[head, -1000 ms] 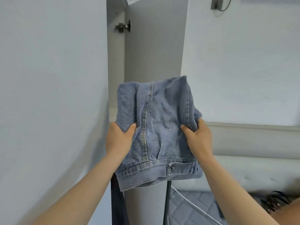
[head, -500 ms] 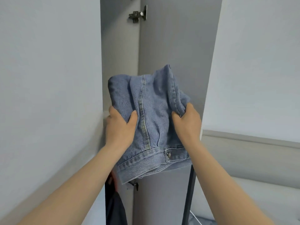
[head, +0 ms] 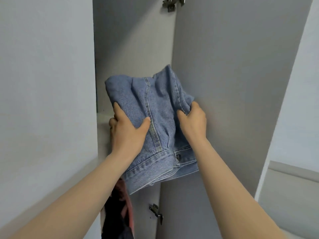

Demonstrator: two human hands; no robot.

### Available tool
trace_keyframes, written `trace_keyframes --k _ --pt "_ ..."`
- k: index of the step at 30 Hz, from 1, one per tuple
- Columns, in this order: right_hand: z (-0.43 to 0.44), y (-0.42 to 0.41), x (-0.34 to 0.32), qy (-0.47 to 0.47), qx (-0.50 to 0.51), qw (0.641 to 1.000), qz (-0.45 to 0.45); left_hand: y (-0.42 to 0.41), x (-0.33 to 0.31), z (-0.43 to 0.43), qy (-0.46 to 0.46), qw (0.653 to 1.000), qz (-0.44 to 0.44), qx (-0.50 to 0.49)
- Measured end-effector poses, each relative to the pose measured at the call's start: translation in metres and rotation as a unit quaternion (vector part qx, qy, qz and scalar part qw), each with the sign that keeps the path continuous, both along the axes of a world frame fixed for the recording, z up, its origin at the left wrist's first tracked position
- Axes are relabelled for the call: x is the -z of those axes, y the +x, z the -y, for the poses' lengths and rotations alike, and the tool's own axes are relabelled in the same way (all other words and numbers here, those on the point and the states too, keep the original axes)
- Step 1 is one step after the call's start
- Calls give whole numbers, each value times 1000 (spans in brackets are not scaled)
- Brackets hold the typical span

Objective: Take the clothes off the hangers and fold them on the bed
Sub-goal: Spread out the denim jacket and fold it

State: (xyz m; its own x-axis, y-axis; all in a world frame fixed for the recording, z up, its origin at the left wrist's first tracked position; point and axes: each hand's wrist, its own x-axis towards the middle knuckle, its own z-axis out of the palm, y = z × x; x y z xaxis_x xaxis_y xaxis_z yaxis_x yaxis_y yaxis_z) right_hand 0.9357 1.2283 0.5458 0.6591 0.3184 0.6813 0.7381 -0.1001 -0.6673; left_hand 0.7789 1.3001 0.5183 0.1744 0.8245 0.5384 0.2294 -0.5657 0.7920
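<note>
Grey open wardrobe [head: 134, 49] behind a folded blue denim jacket [head: 160, 109].
Clasping its sides, left grip [head: 127, 133] and right grip [head: 193, 123] likely keep folds together.

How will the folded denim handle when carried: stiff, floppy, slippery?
Probably fairly stiff: the denim stands as a thick bundle between the left hand and right hand. Likely floppy at loose edges: the hem sags below the hands. Its coarse weave looks unlikely to slip.
</note>
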Motion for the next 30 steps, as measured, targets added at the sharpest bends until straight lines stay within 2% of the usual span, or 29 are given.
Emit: trace_keyframes --k 8,14,17,20,22,25,30 --pt "-90 28 -5 -5 -129 991 -33 4 -16 -44 -18 994 -34 -107" --pt "-131 44 0 -6 -182 982 -57 9 -4 -56 -31 988 -22 -147" --pt "-154 54 -1 -26 -205 976 -67 14 -2 -66 -66 982 -31 -173" --pt "-169 65 2 -89 -218 970 -53 14 4 -70 -108 966 -110 -207" --pt "-166 69 4 -121 -232 965 -32 14 6 -69 -81 952 -178 -234" --pt "-143 67 11 -100 -294 950 -25 16 2 -63 11 958 -202 -204" --pt "-86 55 43 -52 -360 931 -17 15 5 -38 15 968 -231 -100"
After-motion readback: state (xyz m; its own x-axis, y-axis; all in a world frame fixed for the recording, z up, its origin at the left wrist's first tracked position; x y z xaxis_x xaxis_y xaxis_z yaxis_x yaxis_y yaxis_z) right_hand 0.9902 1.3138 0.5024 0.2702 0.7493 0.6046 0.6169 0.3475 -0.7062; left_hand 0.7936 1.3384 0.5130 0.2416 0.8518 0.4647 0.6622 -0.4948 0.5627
